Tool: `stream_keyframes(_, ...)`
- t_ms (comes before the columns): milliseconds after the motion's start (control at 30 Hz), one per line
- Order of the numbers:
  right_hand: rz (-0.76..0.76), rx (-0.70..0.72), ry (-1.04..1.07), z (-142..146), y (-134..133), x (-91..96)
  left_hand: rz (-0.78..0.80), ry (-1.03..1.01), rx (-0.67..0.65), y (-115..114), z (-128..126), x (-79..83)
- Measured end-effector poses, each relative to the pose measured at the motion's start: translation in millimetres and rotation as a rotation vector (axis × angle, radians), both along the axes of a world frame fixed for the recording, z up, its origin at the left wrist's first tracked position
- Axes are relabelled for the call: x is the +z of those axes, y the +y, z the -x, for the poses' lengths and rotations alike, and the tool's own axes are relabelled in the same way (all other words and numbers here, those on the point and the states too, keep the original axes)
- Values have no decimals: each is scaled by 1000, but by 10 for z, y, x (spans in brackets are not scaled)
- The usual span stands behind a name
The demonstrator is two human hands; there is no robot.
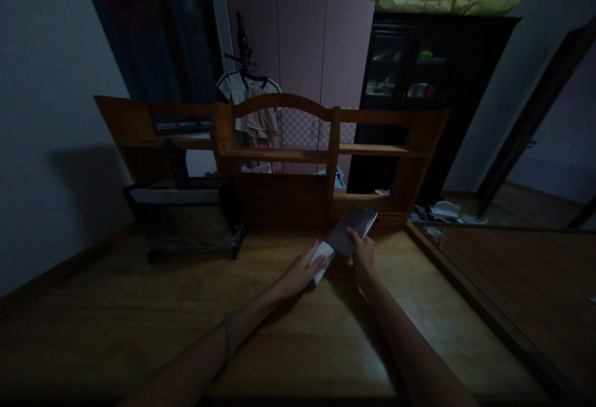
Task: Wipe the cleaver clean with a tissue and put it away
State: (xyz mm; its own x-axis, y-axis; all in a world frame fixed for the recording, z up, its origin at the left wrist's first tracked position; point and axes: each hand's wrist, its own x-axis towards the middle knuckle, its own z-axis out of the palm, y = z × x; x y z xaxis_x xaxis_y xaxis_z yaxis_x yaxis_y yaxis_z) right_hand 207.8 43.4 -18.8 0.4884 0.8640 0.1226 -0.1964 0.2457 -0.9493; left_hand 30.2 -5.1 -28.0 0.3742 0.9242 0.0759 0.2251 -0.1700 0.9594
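Between the fingers and thumb of my left hand (pixel 300 270) is a small white box (pixel 325 257), tilted up to the right. My right hand (pixel 361 255) pinches a flat, grey, shiny sheet-like packet (pixel 356 224) by its lower right part, thumb on top. The packet's lower left corner comes close to the top end of the box; whether they touch I cannot tell. Both hands are above the wooden desktop (pixel 279 332). The dim light hides any print on either thing.
A wooden shelf rack (pixel 279 155) runs along the desk's back. At the left stands a dark-framed case (pixel 186 221) with clear plastic on it. A raised wooden edge (pixel 465 289) borders the right side. Behind are a pink wardrobe (pixel 302 47) and a black cabinet (pixel 456 72).
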Motion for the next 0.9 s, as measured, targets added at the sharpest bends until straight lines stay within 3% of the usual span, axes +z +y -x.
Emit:
stream_keyframes(233,59,0,97,0,-13,-18,-160,-57,59,55,7,-22)
stream_keyframes(367,71,-23,136,-64,32,-81,-84,-214,-31,84,15,38)
stream_keyframes(533,83,-81,159,-140,112,-155,102,-306,-15,123,43,53)
stream_keyframes(700,78,-2,144,-87,113,-157,183,-320,-22,150,54,-20)
stream_keyframes(900,47,103,86,37,58,-124,147,-378,-67,180,11,-86)
